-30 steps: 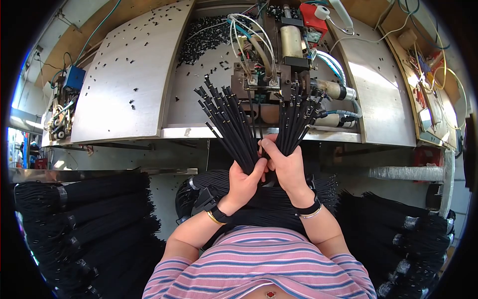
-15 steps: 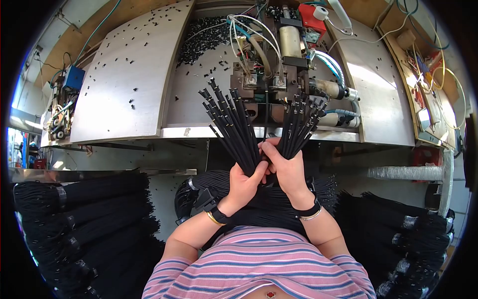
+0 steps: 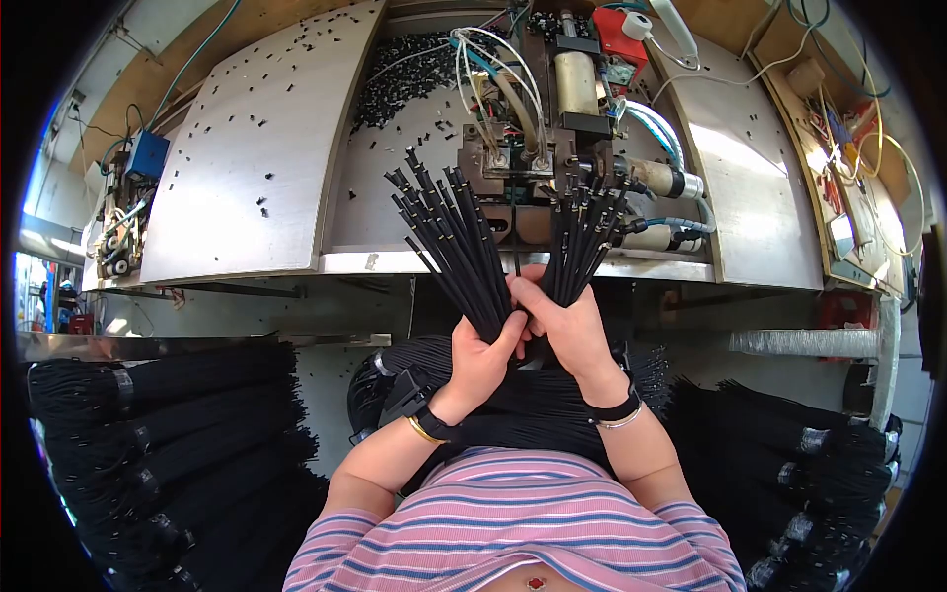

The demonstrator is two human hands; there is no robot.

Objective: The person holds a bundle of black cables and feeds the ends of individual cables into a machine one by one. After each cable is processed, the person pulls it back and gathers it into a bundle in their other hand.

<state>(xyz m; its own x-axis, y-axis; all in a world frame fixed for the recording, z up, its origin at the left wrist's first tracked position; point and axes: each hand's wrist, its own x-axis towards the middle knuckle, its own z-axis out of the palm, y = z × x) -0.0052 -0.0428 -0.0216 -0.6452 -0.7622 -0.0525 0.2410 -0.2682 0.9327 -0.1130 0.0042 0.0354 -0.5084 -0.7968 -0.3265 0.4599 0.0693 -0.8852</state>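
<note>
My left hand [image 3: 480, 363] is closed around a fanned bundle of thin black cables [image 3: 456, 242] with small metallic-looking tips pointing up and outward. My right hand [image 3: 572, 331] wraps a second bundle of black cables [image 3: 575, 247], leaning slightly to the right. Between the bundles one single cable [image 3: 517, 242] stands upright, with my right thumb and forefinger at its lower part. Its upper end reaches the metal machine [image 3: 520, 187] ahead; whether it sits in the machine cannot be seen. Both hands meet low down, so some fingers are hidden.
Small black bits [image 3: 400, 84] are heaped on the metal worktop [image 3: 380, 207] behind the machine's left side. Hoses and metal cylinders [image 3: 575, 84] surround the machine. Large bundles of black cables [image 3: 168, 444] lie at left, with more cable bundles [image 3: 789, 474] at right and others across my lap.
Both hands and their cable bundles have shifted slightly left and upward. The single cable has moved left with them. The machine's two upper metal blocks now sit closer together.
</note>
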